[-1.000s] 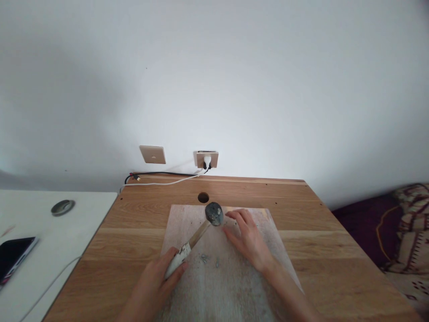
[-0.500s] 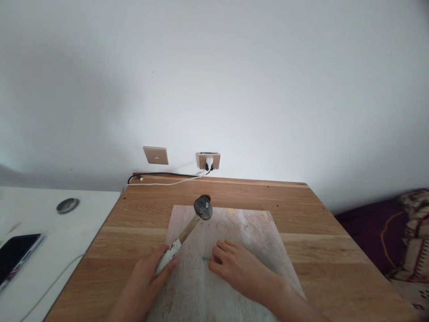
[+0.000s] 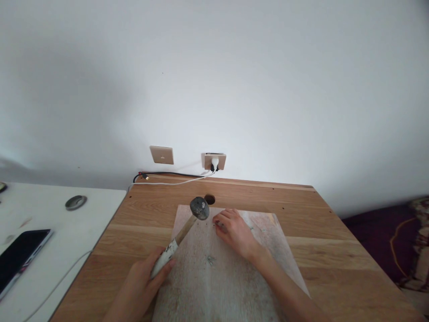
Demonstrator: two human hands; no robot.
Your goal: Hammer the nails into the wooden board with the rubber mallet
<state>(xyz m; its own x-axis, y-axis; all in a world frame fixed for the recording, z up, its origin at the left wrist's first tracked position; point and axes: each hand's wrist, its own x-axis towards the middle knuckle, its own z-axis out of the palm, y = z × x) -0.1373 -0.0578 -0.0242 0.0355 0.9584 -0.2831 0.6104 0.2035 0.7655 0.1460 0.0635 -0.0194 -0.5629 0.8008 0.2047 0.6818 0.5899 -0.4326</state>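
My left hand [image 3: 142,284] is wrapped round the pale end of a hammer's wooden handle. The hammer [image 3: 187,226] slants up and to the right, its dark round head raised over the far left part of a worn pale board [image 3: 231,273]. My right hand [image 3: 234,232] rests on the board just right of the hammer head, fingers drawn together at their tips as if pinching something too small to make out. A few small metal nails [image 3: 211,259] lie loose on the board between my hands.
The board lies on a wooden desk [image 3: 335,250] with a cable hole [image 3: 209,199] at the back. Wall sockets with a white plug [image 3: 215,162] and cables sit behind. On the white table to the left are a dark phone [image 3: 20,255] and a round metal lid [image 3: 75,202].
My right hand went from the far part of the board back to the loose nails, then forward again beside the hammer head. The hammer stayed raised in my left hand, its head shifting slightly left.
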